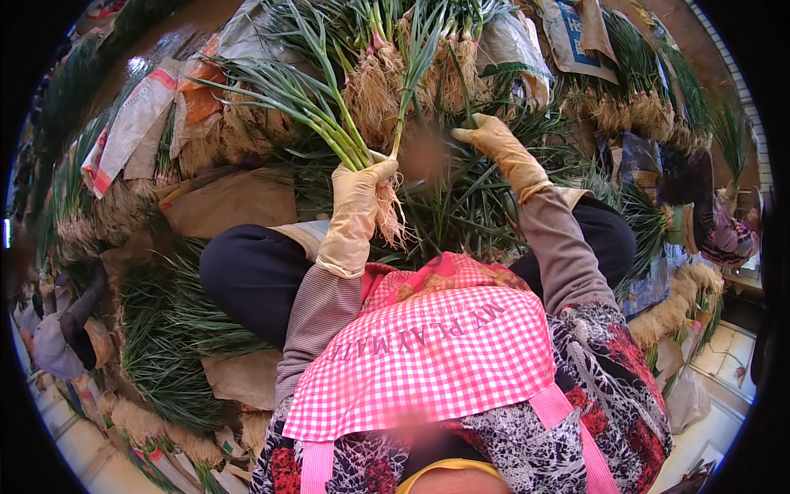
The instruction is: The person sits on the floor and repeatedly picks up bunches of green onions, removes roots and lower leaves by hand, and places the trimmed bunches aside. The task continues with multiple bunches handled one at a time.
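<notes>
My left hand [353,213], in a pale yellow rubber glove, grips a small bunch of young green garlic plants [339,137] by their lower stems. The green leaves fan up and away from me, while long pale roots [389,216] hang below the fist. One plant leans apart from the others, to the right. To the right, my right hand [503,148] wears a matching glove with brownish stains. Its thumb and fingers are close to a dark green leaf; whether they pinch it is unclear. Loose leaves [457,213] lie heaped between my legs.
Upright rooted plants [376,86] stand in front, with woven sacks [139,126] draped over the rows. Brown cardboard [231,200] lies left of my left hand. More green plants [163,346] spread at left. Other people sit at the far left [58,343] and far right [731,231].
</notes>
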Action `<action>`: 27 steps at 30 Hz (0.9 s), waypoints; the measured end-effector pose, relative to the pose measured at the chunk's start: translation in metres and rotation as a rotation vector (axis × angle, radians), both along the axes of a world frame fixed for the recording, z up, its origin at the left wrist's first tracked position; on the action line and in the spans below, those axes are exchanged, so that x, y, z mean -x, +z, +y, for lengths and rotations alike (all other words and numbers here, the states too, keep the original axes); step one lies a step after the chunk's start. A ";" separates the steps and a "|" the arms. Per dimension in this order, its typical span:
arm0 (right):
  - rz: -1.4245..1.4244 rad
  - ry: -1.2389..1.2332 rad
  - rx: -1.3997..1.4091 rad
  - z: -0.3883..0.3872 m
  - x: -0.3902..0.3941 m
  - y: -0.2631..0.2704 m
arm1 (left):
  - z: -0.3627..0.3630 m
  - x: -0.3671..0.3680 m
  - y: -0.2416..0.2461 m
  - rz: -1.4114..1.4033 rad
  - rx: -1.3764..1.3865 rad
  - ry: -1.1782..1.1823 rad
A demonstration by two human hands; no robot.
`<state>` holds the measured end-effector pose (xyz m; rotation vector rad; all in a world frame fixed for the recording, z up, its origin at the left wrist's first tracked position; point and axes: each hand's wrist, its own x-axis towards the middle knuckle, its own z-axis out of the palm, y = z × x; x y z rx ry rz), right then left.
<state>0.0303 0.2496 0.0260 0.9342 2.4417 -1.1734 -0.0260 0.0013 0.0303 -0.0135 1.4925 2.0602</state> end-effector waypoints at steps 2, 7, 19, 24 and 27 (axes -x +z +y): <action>0.159 -0.068 0.361 -0.016 0.007 -0.007 | 0.001 -0.003 0.001 -0.004 0.032 -0.019; 0.811 -0.167 0.779 -0.086 0.057 -0.036 | 0.007 -0.008 -0.002 0.013 0.039 0.004; 0.473 -0.902 0.954 -0.066 0.075 -0.077 | 0.013 -0.009 -0.016 -0.135 -0.031 -0.030; 0.548 -1.136 0.892 -0.015 0.050 -0.075 | 0.004 -0.010 0.002 -0.282 -0.166 -0.097; 0.082 -0.178 -0.375 0.013 0.010 -0.033 | -0.003 -0.007 0.008 -0.296 -0.216 -0.134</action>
